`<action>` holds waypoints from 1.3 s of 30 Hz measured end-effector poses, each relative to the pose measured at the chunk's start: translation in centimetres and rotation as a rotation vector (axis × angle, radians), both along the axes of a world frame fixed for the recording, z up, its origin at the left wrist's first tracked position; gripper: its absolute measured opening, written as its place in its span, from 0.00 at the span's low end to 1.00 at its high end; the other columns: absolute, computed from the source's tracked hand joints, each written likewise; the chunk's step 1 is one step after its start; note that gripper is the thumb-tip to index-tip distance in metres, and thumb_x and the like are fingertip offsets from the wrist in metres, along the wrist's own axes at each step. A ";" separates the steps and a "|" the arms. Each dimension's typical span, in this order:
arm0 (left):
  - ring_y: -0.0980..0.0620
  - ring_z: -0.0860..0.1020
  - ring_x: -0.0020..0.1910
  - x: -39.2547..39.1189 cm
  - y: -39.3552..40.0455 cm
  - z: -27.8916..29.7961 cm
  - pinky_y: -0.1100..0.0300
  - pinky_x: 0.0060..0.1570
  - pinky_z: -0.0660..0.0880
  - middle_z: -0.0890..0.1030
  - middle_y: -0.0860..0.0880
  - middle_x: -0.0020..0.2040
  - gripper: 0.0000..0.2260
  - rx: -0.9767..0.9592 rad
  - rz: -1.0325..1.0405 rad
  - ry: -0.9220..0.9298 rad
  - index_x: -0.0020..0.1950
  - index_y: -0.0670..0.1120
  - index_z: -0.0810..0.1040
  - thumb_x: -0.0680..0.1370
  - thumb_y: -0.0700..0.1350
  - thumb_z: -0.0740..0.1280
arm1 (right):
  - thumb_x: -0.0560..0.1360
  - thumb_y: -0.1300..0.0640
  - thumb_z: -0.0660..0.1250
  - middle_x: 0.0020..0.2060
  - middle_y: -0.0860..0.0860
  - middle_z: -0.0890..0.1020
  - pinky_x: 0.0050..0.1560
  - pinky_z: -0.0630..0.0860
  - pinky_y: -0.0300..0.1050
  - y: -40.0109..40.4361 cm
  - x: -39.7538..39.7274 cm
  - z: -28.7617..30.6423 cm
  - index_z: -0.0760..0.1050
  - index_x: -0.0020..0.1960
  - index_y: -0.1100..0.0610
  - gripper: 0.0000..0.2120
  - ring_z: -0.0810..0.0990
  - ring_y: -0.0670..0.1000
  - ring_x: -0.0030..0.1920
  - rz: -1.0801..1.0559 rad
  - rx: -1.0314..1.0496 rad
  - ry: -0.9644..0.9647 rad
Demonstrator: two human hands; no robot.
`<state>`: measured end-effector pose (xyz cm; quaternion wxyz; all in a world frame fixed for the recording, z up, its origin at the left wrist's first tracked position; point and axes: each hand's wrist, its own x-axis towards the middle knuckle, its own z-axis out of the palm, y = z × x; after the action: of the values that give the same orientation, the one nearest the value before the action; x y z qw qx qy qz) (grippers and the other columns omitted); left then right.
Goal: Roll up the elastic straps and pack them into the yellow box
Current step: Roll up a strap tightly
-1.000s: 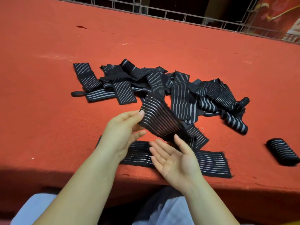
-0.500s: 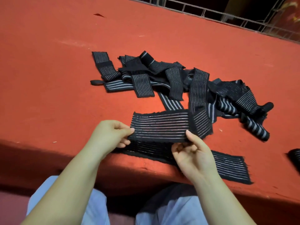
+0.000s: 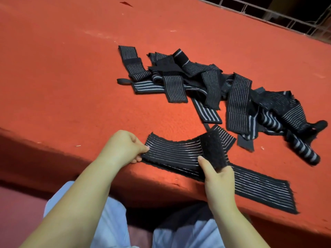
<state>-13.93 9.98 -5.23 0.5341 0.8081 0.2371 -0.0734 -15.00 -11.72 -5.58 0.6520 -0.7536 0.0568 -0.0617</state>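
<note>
Just below the middle of the frame, both hands hold one black elastic strap with thin white stripes [image 3: 177, 151] above the near edge of the red tabletop [image 3: 71, 77]. The left hand [image 3: 123, 146] pinches the strap's left end, its grip closed on the fabric with the fingers curled. The right hand [image 3: 217, 178] grasps the strap's right part, where a plain black fuzzy patch [image 3: 213, 149] folds over toward the camera; the thumb presses on the striped face beside that patch and the fingers sit behind it.

Directly under the held strap, a second striped strap [image 3: 259, 191] lies flat along the tabletop's edge and runs toward the lower right of the frame, partly hidden by the right hand.

Behind, in the centre and right of the frame, a loose pile of tangled striped straps [image 3: 223, 90] spreads across the tabletop. At the pile's right end lies a rolled strap with broad stripes [image 3: 304, 151]. A metal grid railing [image 3: 290, 22] lines the upper right corner. Pale blue trousers [image 3: 111, 224] show along the bottom.
</note>
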 end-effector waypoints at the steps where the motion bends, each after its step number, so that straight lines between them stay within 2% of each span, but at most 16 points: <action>1: 0.49 0.76 0.25 0.0 0.1 0.0 0.59 0.36 0.75 0.77 0.49 0.21 0.09 -0.002 0.002 0.005 0.33 0.42 0.78 0.72 0.41 0.73 | 0.72 0.64 0.70 0.34 0.41 0.84 0.40 0.73 0.28 0.2 -0.2 0.0 0.80 0.40 0.52 0.08 0.81 0.39 0.39 0.003 -0.026 -0.007; 5: 0.52 0.75 0.23 -0.1 0.2 0.0 0.62 0.34 0.74 0.77 0.50 0.20 0.09 0.014 -0.006 0.018 0.32 0.43 0.77 0.71 0.41 0.73 | 0.73 0.65 0.69 0.34 0.46 0.84 0.38 0.72 0.27 0.3 -0.3 0.0 0.79 0.39 0.52 0.09 0.80 0.39 0.36 0.008 -0.059 0.004; 7: 0.53 0.75 0.23 -0.1 0.1 0.0 0.62 0.35 0.75 0.77 0.50 0.21 0.09 0.030 -0.008 0.018 0.32 0.43 0.77 0.71 0.42 0.73 | 0.73 0.65 0.69 0.39 0.61 0.82 0.37 0.76 0.40 0.3 -0.3 0.1 0.77 0.38 0.61 0.05 0.81 0.50 0.36 0.006 -0.043 0.015; 9: 0.54 0.75 0.22 -0.2 0.1 0.0 0.62 0.33 0.74 0.78 0.50 0.21 0.10 0.078 -0.015 0.014 0.31 0.44 0.77 0.71 0.43 0.74 | 0.73 0.65 0.69 0.44 0.66 0.76 0.44 0.73 0.53 0.4 -0.4 0.2 0.73 0.40 0.68 0.08 0.76 0.61 0.43 -0.018 -0.054 0.029; 12: 0.56 0.74 0.22 -0.4 -0.1 0.1 0.64 0.30 0.70 0.79 0.50 0.23 0.11 0.168 -0.031 0.006 0.30 0.45 0.77 0.70 0.46 0.74 | 0.74 0.64 0.69 0.33 0.56 0.83 0.34 0.75 0.39 0.3 -0.2 0.1 0.77 0.38 0.58 0.06 0.79 0.53 0.34 0.002 -0.078 0.041; 14: 0.56 0.75 0.22 -0.4 -0.1 0.1 0.65 0.30 0.70 0.79 0.50 0.23 0.11 0.196 -0.033 0.008 0.30 0.45 0.77 0.70 0.46 0.74 | 0.74 0.63 0.69 0.33 0.52 0.83 0.34 0.73 0.30 0.2 -0.1 0.2 0.78 0.38 0.57 0.06 0.79 0.49 0.35 0.018 -0.075 0.046; 16: 0.55 0.75 0.22 -0.4 -0.1 0.1 0.64 0.32 0.72 0.79 0.50 0.23 0.11 0.212 -0.032 0.011 0.30 0.45 0.77 0.71 0.46 0.73 | 0.74 0.62 0.69 0.39 0.64 0.82 0.36 0.76 0.41 0.0 0.0 -0.1 0.77 0.41 0.65 0.06 0.80 0.61 0.40 0.012 -0.072 0.052; 18: 0.55 0.77 0.24 -0.4 -0.1 0.1 0.61 0.35 0.76 0.80 0.50 0.25 0.11 0.227 -0.032 0.015 0.31 0.45 0.77 0.71 0.45 0.73 | 0.73 0.62 0.70 0.43 0.67 0.80 0.40 0.75 0.51 0.1 0.0 -0.4 0.76 0.43 0.67 0.07 0.77 0.63 0.45 -0.007 -0.069 0.064; 20: 0.53 0.78 0.26 -0.3 -0.2 0.1 0.59 0.38 0.79 0.82 0.48 0.27 0.10 0.248 -0.043 0.023 0.32 0.45 0.77 0.71 0.45 0.73 | 0.74 0.63 0.69 0.40 0.57 0.84 0.41 0.77 0.44 0.1 0.2 -0.2 0.79 0.45 0.60 0.01 0.82 0.57 0.46 -0.028 0.036 0.070; 21: 0.52 0.79 0.26 -0.3 -0.3 0.2 0.58 0.38 0.79 0.82 0.47 0.28 0.10 0.261 -0.053 0.030 0.33 0.45 0.76 0.71 0.46 0.73 | 0.74 0.63 0.67 0.43 0.52 0.85 0.46 0.78 0.43 0.1 0.5 0.1 0.79 0.48 0.58 0.04 0.83 0.54 0.49 -0.034 0.158 0.081; 23: 0.51 0.79 0.27 -0.1 -0.3 0.5 0.58 0.39 0.80 0.82 0.46 0.30 0.10 0.270 -0.070 0.050 0.33 0.45 0.76 0.71 0.46 0.73 | 0.76 0.63 0.64 0.49 0.51 0.84 0.49 0.79 0.46 -0.2 1.2 1.0 0.76 0.57 0.58 0.10 0.82 0.52 0.52 -0.034 0.458 0.088; 25: 0.50 0.79 0.28 0.0 -0.3 0.7 0.57 0.40 0.80 0.82 0.44 0.31 0.10 0.256 -0.086 0.070 0.33 0.45 0.76 0.71 0.45 0.73 | 0.76 0.65 0.62 0.52 0.54 0.83 0.49 0.80 0.47 -1.1 2.0 1.9 0.73 0.61 0.60 0.14 0.82 0.52 0.52 -0.057 0.549 0.009; 29: 0.48 0.77 0.28 0.2 -0.3 0.8 0.54 0.40 0.79 0.82 0.43 0.32 0.10 0.229 -0.107 0.102 0.33 0.44 0.75 0.71 0.44 0.74 | 0.73 0.64 0.69 0.50 0.55 0.83 0.57 0.76 0.50 -3.9 2.2 2.2 0.75 0.51 0.58 0.08 0.82 0.53 0.51 -0.267 0.243 -0.131; 32: 0.47 0.77 0.29 0.2 -0.4 0.7 0.50 0.42 0.80 0.82 0.42 0.33 0.11 0.228 -0.109 0.118 0.33 0.43 0.75 0.71 0.44 0.74 | 0.72 0.58 0.72 0.38 0.50 0.80 0.45 0.72 0.39 -6.1 1.5 1.9 0.75 0.36 0.57 0.09 0.78 0.37 0.35 -0.363 -0.125 -0.114; 35: 0.47 0.77 0.29 0.1 -0.6 0.8 0.52 0.41 0.79 0.81 0.42 0.33 0.11 0.257 -0.100 0.110 0.33 0.43 0.75 0.72 0.44 0.74 | 0.73 0.59 0.71 0.36 0.52 0.78 0.44 0.68 0.41 -8.1 0.8 1.4 0.77 0.37 0.67 0.12 0.76 0.49 0.36 -0.380 -0.356 -0.099; 39: 0.49 0.75 0.29 0.0 -0.9 1.4 0.59 0.36 0.72 0.79 0.48 0.30 0.11 0.435 -0.113 0.108 0.34 0.46 0.75 0.70 0.47 0.74 | 0.74 0.63 0.68 0.30 0.55 0.76 0.40 0.66 0.46 -10.3 0.1 0.4 0.74 0.33 0.70 0.14 0.73 0.53 0.33 -0.400 -0.522 -0.048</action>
<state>-13.95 9.09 -3.86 0.3288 0.9111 0.2303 -0.0936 -14.87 -22.06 -5.23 0.4129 -0.8675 0.1709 -0.2186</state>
